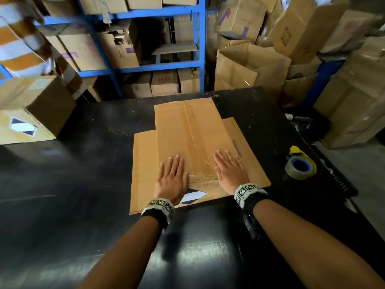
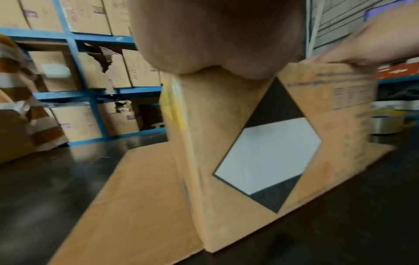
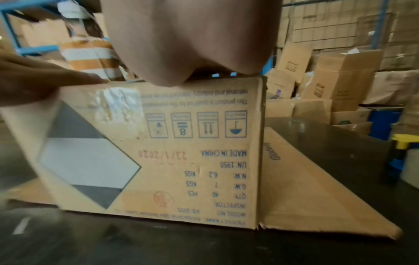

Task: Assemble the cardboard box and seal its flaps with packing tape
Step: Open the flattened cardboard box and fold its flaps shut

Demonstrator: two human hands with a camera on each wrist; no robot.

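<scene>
A brown cardboard box (image 1: 187,132) stands on the black table (image 1: 83,184), its top flaps closed with a strip of clear tape (image 1: 195,142) along the middle seam. Its lower flaps (image 1: 143,163) lie splayed out flat on the table. My left hand (image 1: 173,176) presses flat on the box top near its front edge, left of the seam. My right hand (image 1: 230,172) lies flat to the right of the seam. In the wrist views the palms (image 2: 215,35) (image 3: 192,39) rest on the top edge above the printed front wall (image 3: 204,161), which bears a black-and-white diamond label (image 2: 267,157).
A tape dispenser (image 1: 300,165) with a clear roll and yellow handle sits on the table at the right. Another box (image 1: 31,115) stands at the table's left edge. A person in a striped shirt (image 1: 18,44) is at the far left. Blue shelving (image 1: 145,15) and stacked cartons (image 1: 291,38) lie behind.
</scene>
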